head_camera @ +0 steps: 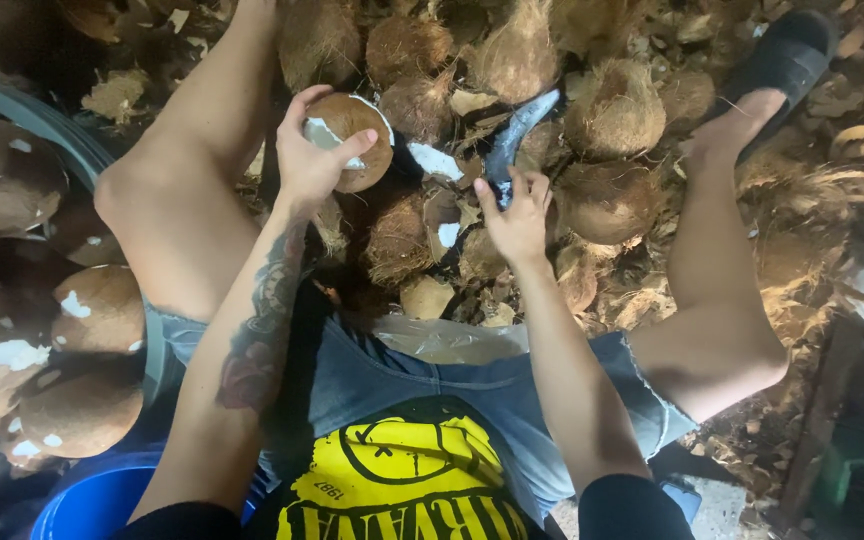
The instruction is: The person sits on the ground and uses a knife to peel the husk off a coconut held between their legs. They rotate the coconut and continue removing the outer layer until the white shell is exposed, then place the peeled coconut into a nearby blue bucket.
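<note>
The left hand (309, 160) grips a partly peeled coconut (352, 140), fingers wrapped round its near side and thumb over the top, holding it up above the heap so its brown skin and chipped white patches face the blade. The right hand (517, 215) closes on the handle of a curved knife (520, 135), whose dull grey blade points away from the body and lies just beside the coconut without touching it (the handle itself is hidden inside the fist). The person sits with knees spread wide, which probably keeps the work low and central, over a mound of husked coconuts (512, 60), round and shaggy with dry tan fibre. Loose shell chips (432, 160), white on one face, lie scattered among them. To the person's left a large tub (42, 120) holds smoother brown coconuts flecked with white, and a blue bucket (92, 500) stands near the left thigh.
</note>
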